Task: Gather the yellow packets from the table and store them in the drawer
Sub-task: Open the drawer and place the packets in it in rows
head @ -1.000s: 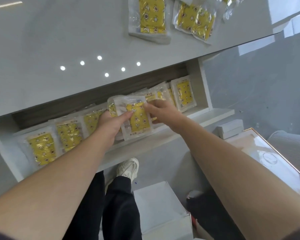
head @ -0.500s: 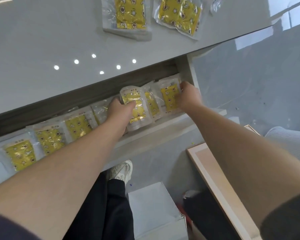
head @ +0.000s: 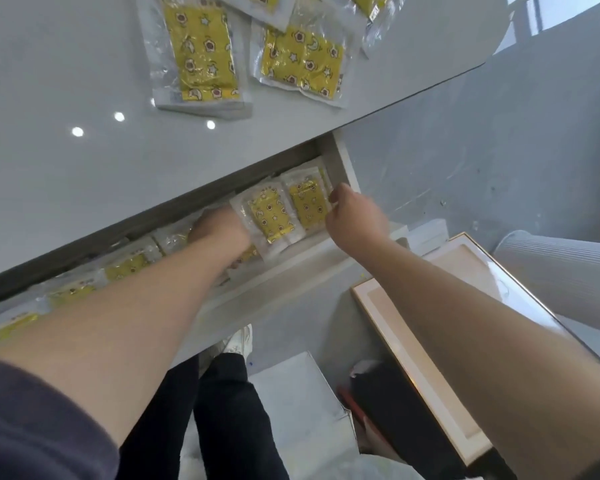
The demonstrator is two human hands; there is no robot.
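Observation:
The white drawer [head: 293,268] stands pulled out under the grey table [head: 66,71]. A row of yellow packets in clear wrap fills it from left [head: 129,268] to right. My left hand [head: 219,228] reaches into the drawer and grips the left edge of a tilted yellow packet [head: 271,216]; its fingers are hidden. My right hand [head: 355,218] has curled fingers at the right edge of the rightmost packet [head: 307,202], pinching it. On the table lie more yellow packets [head: 201,53] [head: 302,60], with others cut off at the top edge.
Below the drawer are my dark trousers and a white shoe [head: 238,341]. A white box [head: 302,396] sits on the floor beside a gold-framed panel [head: 440,306]. A pale ribbed object [head: 568,268] is at the right. The table's rounded corner is at the upper right.
The view shifted, bringing more table packets into sight. My left hand moved the tilted packet rightward against the rightmost one. My right hand drew back slightly to that packet's right edge.

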